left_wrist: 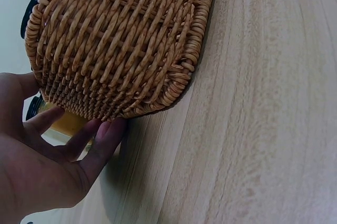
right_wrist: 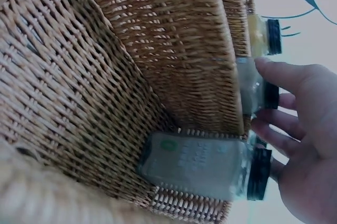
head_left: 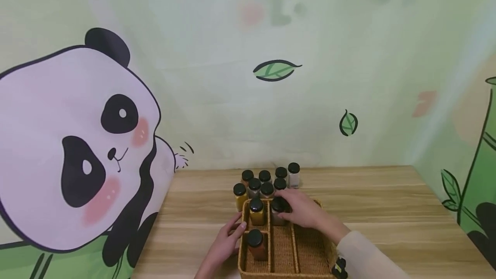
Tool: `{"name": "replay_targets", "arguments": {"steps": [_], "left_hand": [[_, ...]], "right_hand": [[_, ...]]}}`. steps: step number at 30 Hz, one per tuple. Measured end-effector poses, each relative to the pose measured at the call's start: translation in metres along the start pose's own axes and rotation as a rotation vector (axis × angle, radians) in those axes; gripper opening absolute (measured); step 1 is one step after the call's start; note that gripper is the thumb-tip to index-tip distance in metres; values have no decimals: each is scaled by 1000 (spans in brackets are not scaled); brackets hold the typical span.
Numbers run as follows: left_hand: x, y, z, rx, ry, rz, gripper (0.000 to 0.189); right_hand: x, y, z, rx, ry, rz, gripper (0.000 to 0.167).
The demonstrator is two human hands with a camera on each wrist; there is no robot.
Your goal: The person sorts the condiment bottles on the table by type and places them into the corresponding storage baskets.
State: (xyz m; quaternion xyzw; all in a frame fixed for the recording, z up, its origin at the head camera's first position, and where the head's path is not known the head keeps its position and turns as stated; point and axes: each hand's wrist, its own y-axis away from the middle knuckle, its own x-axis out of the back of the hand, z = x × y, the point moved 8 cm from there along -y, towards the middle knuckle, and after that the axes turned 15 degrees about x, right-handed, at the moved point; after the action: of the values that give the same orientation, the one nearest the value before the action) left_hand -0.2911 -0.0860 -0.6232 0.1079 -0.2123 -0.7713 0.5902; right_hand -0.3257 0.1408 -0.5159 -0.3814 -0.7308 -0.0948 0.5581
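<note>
A wicker basket (head_left: 284, 275) with dividers stands on the table. My right hand (head_left: 304, 210) pinches a black-lidded spice jar (right_wrist: 249, 87) with greyish contents between thumb and fingers, in the basket's middle compartment. Another greyish jar (right_wrist: 195, 166) stands in the right compartment, hidden beneath the hand in the head view. The left column holds a yellow jar (head_left: 257, 215) at the back and a reddish-brown jar (head_left: 257, 249) in front. My left hand (head_left: 224, 242) rests against the basket's left side, fingers extended and touching the weave near its far corner in the left wrist view.
Several more black-lidded jars (head_left: 267, 189) stand clustered just behind the basket, a yellow one (head_left: 240, 197) at their left and a white one (head_left: 294, 176) at their right. A small black object (head_left: 339, 268) shows by the basket's right side. A printed backdrop (head_left: 217, 111) hangs behind the table (head_left: 379, 201).
</note>
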Motion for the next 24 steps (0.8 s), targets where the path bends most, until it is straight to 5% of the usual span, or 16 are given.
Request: {"name": "replay_targets", "arguments": {"steps": [7, 14, 24], "left_hand": [[-1, -1, 0, 17, -10, 21, 70], [-3, -4, 4, 34, -29, 7, 71], [-4, -7, 0, 38, -12, 17, 73]], "right_hand": [[31, 5, 5, 33, -40, 31, 48], [68, 2, 43, -64, 30, 80, 43], [63, -5, 92, -156, -20, 63, 61]]}}
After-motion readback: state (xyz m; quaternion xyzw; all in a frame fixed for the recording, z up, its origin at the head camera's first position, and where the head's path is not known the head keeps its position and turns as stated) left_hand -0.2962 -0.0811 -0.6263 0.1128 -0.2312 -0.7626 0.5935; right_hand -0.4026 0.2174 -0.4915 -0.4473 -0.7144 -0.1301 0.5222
